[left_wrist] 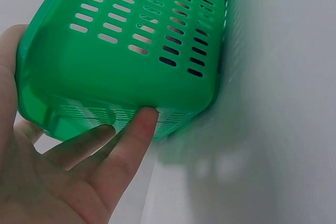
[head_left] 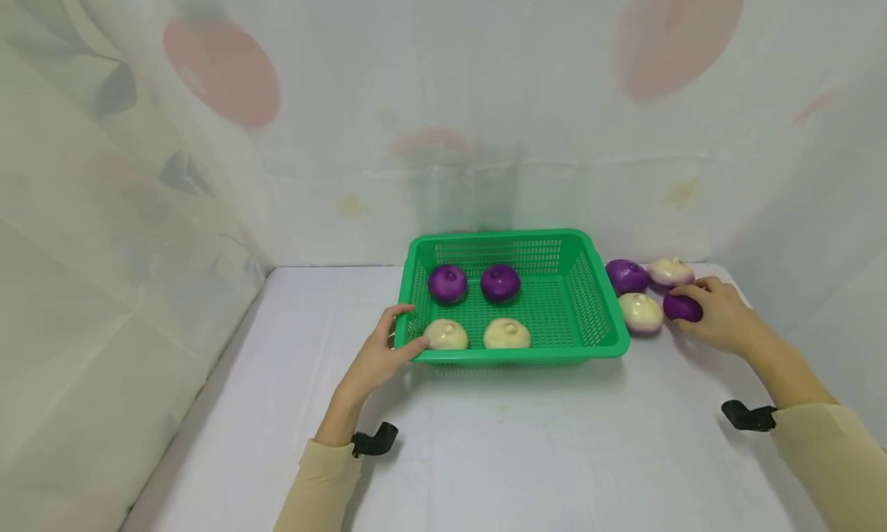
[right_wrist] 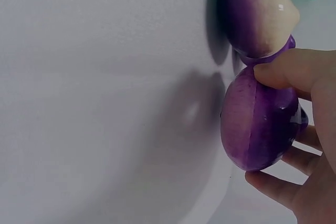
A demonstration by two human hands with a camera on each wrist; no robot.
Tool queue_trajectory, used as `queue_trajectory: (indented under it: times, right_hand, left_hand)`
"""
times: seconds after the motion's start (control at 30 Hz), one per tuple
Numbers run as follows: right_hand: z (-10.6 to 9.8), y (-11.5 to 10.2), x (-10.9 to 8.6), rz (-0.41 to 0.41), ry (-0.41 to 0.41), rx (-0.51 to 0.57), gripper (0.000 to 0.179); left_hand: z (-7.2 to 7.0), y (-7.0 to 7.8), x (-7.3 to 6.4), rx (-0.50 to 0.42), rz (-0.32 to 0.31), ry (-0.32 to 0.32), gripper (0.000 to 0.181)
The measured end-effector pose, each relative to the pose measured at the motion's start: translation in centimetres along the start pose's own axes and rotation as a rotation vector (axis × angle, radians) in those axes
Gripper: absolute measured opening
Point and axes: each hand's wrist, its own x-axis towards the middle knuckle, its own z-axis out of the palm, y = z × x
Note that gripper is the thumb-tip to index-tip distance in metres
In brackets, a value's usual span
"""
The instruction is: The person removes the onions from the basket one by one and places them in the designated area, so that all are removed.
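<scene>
Near the table's (head_left: 527, 447) far right corner, the right hand (head_left: 724, 316) pinches a squat, glossy purple bulb (head_left: 682, 309), paler on one half; another purple bulb (head_left: 627, 276) and two cream-topped bulbs (head_left: 640, 313) crowd beside it. The left hand (head_left: 377, 359) grips the slotted green plastic basket's (head_left: 513, 355) near left corner; inside lie two purple bulbs (head_left: 447, 284), two cream ones (head_left: 507, 334).

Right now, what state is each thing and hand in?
Green basket: upright, open-topped, partly filled.
Two purple bulbs in it: resting apart.
Two cream-topped bulbs in it: resting apart.
Purple bulb outside: loose, right of the basket.
Two cream-topped bulbs outside: loose, right of the basket.
Held purple bulb: gripped; whether lifted, unclear.
Left hand: gripping the basket's near left corner.
Right hand: holding the gripped bulb.
</scene>
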Motion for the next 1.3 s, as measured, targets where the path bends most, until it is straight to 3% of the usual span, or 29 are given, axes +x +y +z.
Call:
queue_trajectory:
  times: [0.83,1.17,1.3]
  right_hand:
    - [0.8,0.4,-0.2,0.027,-0.038,0.025,0.051]
    - [0.4,0.3,-0.3,-0.043,0.041,0.016,0.049]
    - [-0.1,0.0,-0.5,-0.056,0.066,0.016,0.049]
  left_hand:
    - [0.0,-0.3,0.1,0.01,0.003,0.003,0.069]
    - [0.1,-0.1,0.1,0.015,-0.019,0.006,0.071]
    - [0.0,0.8,-0.2,0.013,-0.034,-0.003,0.071]
